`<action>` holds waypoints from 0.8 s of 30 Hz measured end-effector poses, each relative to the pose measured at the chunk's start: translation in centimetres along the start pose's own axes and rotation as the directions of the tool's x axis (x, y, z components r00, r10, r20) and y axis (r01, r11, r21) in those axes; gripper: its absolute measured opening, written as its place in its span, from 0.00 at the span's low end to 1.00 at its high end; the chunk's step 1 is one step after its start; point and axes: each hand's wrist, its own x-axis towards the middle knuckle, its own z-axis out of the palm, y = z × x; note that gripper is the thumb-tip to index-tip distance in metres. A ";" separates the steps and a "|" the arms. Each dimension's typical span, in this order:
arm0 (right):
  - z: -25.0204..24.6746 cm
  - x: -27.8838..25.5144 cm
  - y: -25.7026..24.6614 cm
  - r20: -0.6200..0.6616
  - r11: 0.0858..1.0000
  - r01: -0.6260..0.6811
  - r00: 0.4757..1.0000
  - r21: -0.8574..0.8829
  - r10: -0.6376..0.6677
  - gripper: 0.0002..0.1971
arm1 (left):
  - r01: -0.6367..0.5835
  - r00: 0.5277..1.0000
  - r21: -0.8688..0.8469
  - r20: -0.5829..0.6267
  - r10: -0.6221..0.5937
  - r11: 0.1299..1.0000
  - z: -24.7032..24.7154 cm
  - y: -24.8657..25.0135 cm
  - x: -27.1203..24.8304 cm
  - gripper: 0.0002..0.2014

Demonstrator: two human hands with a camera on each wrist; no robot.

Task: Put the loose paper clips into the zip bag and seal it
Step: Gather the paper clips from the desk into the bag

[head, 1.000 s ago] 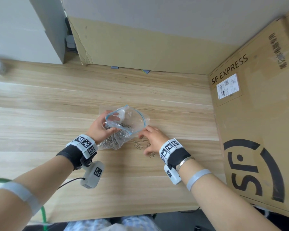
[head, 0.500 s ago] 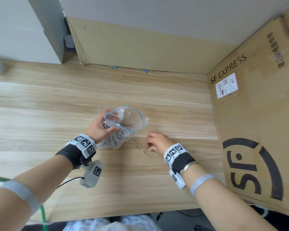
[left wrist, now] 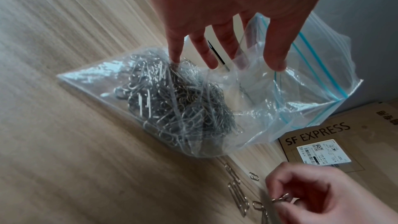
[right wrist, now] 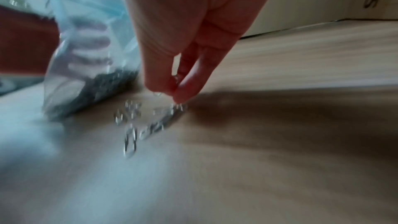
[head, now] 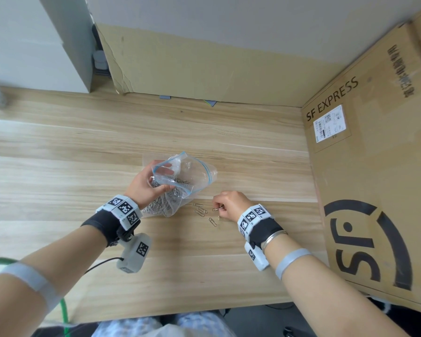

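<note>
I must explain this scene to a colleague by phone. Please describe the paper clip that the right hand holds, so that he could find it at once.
Start at the big brown cardboard box printed SF EXPRESS on the right of the light wooden table. Beside it the right hand pinches one small silver wire paper clip in its fingertips. The other loose silver clips lie flat on the wood.

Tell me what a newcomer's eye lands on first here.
First the clear zip bag at the middle of the wooden table, mouth open, a grey heap of paper clips inside, held by the left hand. Just right of it, the right hand pinches a clip above a few loose clips on the wood. A big SF EXPRESS box fills the right side.
</note>
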 end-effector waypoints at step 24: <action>-7.4 1.4 -2.4 -0.478 0.900 0.113 0.871 0.422 0.115 0.05 | -0.006 1.000 0.011 0.017 0.006 1.000 -0.4 -0.2 -0.1 0.24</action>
